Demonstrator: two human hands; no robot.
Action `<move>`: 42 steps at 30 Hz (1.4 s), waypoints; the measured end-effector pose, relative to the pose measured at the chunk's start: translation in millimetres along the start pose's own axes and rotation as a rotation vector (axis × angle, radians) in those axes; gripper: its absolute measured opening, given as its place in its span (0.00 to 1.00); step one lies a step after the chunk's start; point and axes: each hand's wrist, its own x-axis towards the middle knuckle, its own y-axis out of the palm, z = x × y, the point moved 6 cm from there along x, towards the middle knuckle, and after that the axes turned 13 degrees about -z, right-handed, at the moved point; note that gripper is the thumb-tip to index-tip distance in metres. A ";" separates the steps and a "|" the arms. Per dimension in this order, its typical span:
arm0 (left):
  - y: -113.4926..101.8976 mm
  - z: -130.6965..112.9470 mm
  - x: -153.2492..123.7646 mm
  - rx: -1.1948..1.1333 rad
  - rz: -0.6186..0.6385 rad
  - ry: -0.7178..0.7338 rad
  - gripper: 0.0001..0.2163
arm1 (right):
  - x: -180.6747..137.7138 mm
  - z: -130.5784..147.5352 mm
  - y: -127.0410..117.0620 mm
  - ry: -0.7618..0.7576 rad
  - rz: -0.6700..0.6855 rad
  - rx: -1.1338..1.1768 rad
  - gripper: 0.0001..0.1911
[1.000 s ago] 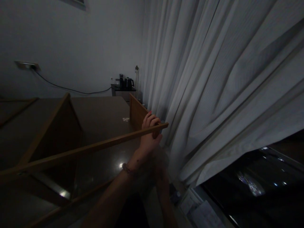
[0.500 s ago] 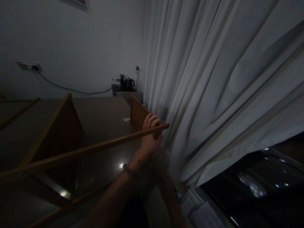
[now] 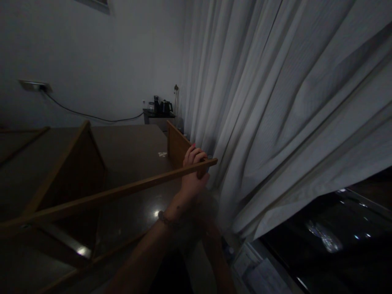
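My left hand (image 3: 194, 167) is wrapped around the end board (image 3: 177, 143) of a wooden frame, where it meets a long wooden rail (image 3: 128, 188). Its fingers lie over the board's top edge, with the thumb on the near side. A bracelet sits on that wrist. Below it, my right hand (image 3: 208, 228) is low in the dim area beneath the rail's end; blur and darkness hide its fingers. Another upright panel (image 3: 73, 175) of the frame stands on a glossy brown table (image 3: 131, 141). Small pale scraps (image 3: 162, 154) lie near the end board.
A pale curtain (image 3: 260, 122) hangs close along the right. Behind the table, a dark kettle (image 3: 166, 107) stands on a small cabinet (image 3: 159, 120). A black cable (image 3: 92, 117) runs from the wall socket (image 3: 35, 86). Papers (image 3: 266, 277) lie low at right beside a dark window (image 3: 324, 232).
My right hand and forearm have shifted slightly, still low beneath the rail. The left hand keeps its hold on the end board. The view has moved a little.
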 end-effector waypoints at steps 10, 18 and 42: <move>-0.3 2.0 -1.2 -0.024 -0.018 0.003 0.20 | 1.8 -6.5 -3.7 0.054 -0.010 -0.012 0.08; 0.4 1.8 -0.8 -0.011 -0.015 -0.004 0.20 | -2.4 -3.4 10.9 0.172 -0.116 0.027 0.15; -0.6 -0.4 0.4 -0.028 -0.005 -0.002 0.20 | 5.7 -21.2 -9.0 0.028 -0.175 -0.099 0.15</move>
